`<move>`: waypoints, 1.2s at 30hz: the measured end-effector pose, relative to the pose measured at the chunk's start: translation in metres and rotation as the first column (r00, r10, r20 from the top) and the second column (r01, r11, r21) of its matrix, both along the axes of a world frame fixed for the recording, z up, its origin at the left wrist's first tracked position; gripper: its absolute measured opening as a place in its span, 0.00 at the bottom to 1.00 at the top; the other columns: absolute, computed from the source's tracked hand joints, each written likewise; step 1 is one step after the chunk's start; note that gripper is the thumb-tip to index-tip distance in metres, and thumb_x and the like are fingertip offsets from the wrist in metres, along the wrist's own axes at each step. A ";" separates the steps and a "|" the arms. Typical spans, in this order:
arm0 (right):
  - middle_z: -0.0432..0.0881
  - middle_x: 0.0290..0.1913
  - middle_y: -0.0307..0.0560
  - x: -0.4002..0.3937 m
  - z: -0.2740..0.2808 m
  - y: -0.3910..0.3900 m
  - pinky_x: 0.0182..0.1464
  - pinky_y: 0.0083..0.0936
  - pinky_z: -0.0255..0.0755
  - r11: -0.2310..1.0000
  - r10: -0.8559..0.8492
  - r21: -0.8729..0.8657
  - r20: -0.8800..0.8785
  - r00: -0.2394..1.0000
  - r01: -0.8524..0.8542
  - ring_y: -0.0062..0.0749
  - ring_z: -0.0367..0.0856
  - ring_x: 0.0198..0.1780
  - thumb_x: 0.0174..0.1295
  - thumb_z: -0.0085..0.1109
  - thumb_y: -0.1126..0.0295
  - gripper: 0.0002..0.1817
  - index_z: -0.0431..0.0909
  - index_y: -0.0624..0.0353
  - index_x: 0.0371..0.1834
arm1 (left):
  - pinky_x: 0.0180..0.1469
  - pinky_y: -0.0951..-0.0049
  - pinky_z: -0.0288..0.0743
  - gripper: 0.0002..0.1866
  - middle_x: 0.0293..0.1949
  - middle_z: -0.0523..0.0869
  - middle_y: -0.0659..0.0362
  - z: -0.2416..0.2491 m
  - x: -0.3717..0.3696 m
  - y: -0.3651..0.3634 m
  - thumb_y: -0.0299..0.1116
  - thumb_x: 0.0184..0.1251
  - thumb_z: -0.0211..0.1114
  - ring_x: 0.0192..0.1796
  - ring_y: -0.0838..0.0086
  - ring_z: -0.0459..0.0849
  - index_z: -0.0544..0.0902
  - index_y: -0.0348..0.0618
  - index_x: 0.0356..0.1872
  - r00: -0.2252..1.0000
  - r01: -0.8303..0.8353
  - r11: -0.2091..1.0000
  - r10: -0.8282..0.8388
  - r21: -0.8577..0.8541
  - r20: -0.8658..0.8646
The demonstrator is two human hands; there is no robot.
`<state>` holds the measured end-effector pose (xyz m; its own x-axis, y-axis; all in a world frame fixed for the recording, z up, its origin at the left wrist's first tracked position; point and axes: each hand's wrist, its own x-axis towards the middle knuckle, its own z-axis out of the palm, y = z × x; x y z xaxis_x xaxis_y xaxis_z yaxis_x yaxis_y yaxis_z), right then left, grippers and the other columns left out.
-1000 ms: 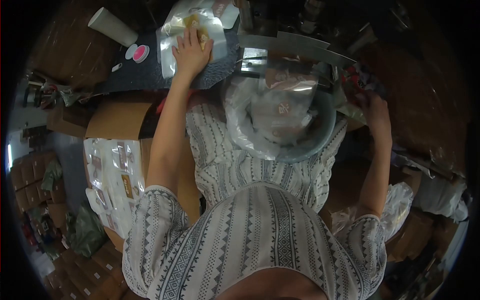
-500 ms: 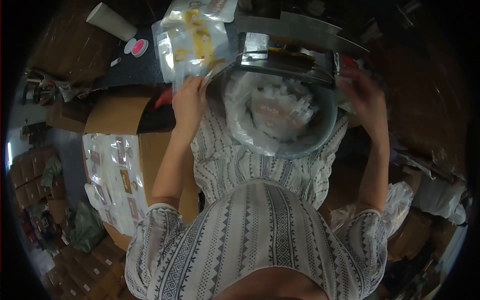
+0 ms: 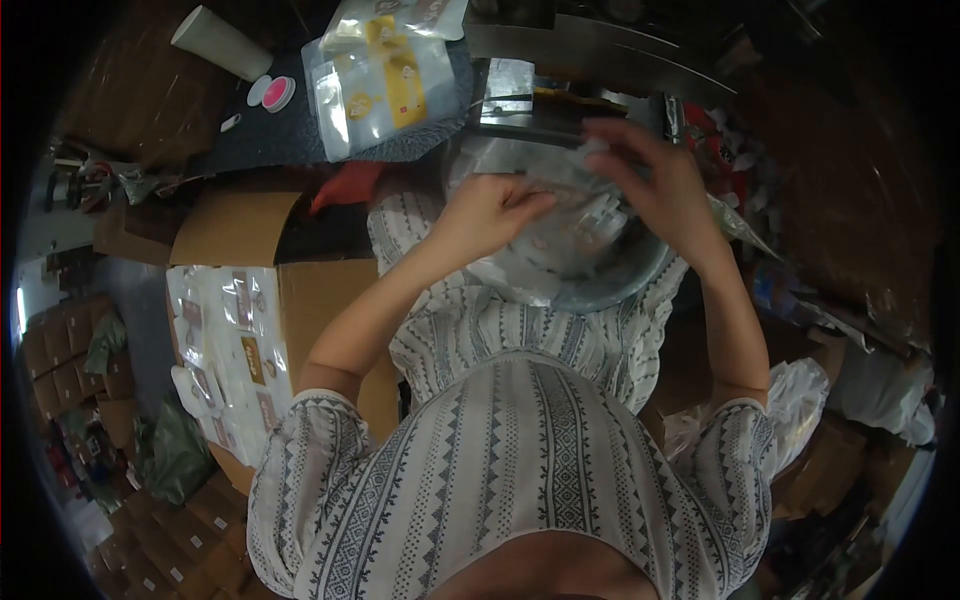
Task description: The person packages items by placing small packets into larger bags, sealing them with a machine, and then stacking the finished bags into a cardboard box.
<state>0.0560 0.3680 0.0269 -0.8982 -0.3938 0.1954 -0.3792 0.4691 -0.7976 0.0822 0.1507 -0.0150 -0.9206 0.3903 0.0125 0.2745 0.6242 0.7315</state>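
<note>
My left hand (image 3: 490, 218) is closed in a pinch over the tub, on what looks like a clear plastic pouch (image 3: 562, 183), blurred by motion. To its right, my right hand (image 3: 655, 185) has its fingers apart, close to the pouch and the front of a metal machine (image 3: 510, 88). Below both hands a round tub (image 3: 625, 290) lined with clear plastic rests on my lap, with small clear packets (image 3: 600, 222) inside. On the dark tabletop at the left lies a stack of clear pouches with yellow labels (image 3: 385, 85).
An open cardboard box (image 3: 335, 300) full of labelled packets (image 3: 240, 340) stands at my left. A white cup (image 3: 220, 43) and a pink round container (image 3: 279, 94) are on the tabletop. Clear plastic bags (image 3: 800, 400) lie at my right.
My left hand has moved right, from the edge of the pouch stack to above the tub. My right hand has come inward from the machine's right side.
</note>
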 end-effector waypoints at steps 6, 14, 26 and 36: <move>0.83 0.42 0.52 -0.007 -0.002 0.043 0.43 0.29 0.74 0.931 -0.293 0.206 -0.063 0.954 0.300 0.37 0.83 0.42 0.61 0.60 0.63 0.16 0.78 0.58 0.50 | 0.34 0.79 0.72 0.12 0.38 0.85 0.59 -0.017 -0.054 0.024 0.33 0.65 0.63 0.32 0.81 0.79 0.83 0.36 0.44 0.761 -0.398 0.765 -0.033 0.506 0.648; 0.80 0.43 0.57 -0.050 -0.077 0.122 0.49 0.42 0.72 0.569 -0.348 0.610 -0.428 0.834 0.551 0.53 0.78 0.49 0.65 0.50 0.66 0.15 0.77 0.56 0.51 | 0.37 0.76 0.77 0.17 0.39 0.84 0.54 -0.002 -0.053 0.003 0.39 0.68 0.61 0.37 0.71 0.85 0.79 0.33 0.47 0.839 -0.306 0.802 -0.027 0.513 0.543; 0.81 0.44 0.54 0.003 0.002 0.064 0.48 0.35 0.74 0.890 -0.453 0.089 0.074 0.888 0.446 0.46 0.81 0.45 0.59 0.58 0.74 0.13 0.76 0.60 0.47 | 0.35 0.64 0.74 0.06 0.31 0.81 0.53 -0.016 0.002 -0.075 0.26 0.56 0.64 0.35 0.57 0.81 0.82 0.42 0.36 0.755 -0.519 0.834 0.345 -0.186 -0.558; 0.83 0.39 0.47 0.005 0.015 -0.011 0.48 0.34 0.72 0.984 0.145 0.162 -0.450 0.881 -0.079 0.43 0.79 0.40 0.55 0.64 0.72 0.12 0.79 0.61 0.42 | 0.31 0.66 0.74 0.06 0.31 0.81 0.56 0.016 0.030 -0.022 0.24 0.53 0.65 0.31 0.59 0.82 0.82 0.42 0.33 0.829 -0.289 0.957 0.241 -0.017 -0.504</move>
<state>0.0610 0.3566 0.0424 -0.6692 -0.5386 0.5120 -0.7431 0.4923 -0.4533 0.1120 0.1285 0.0010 -0.8702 0.1533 0.4683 0.3974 0.7802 0.4830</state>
